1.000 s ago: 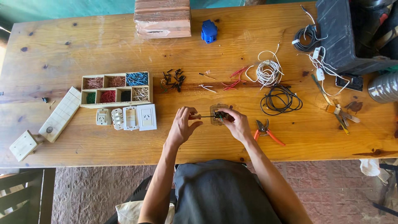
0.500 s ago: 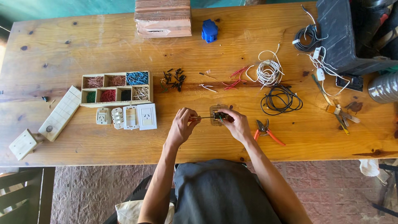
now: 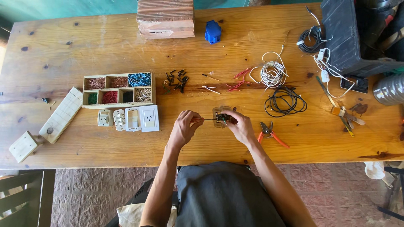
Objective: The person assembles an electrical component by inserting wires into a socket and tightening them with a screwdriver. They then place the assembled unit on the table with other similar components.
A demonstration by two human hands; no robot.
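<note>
My left hand grips a thin screwdriver whose shaft points right into a small brownish electrical module on the wooden table. My right hand holds that module steady from the right side, fingers curled over its edge. Both hands meet near the table's front edge, at the middle.
White switch and socket plates lie left of my hands, behind them a wooden tray of sorted coloured wire bits. Red-handled pliers, black cable coil, white wire coil, black screws, a blue object, wooden blocks.
</note>
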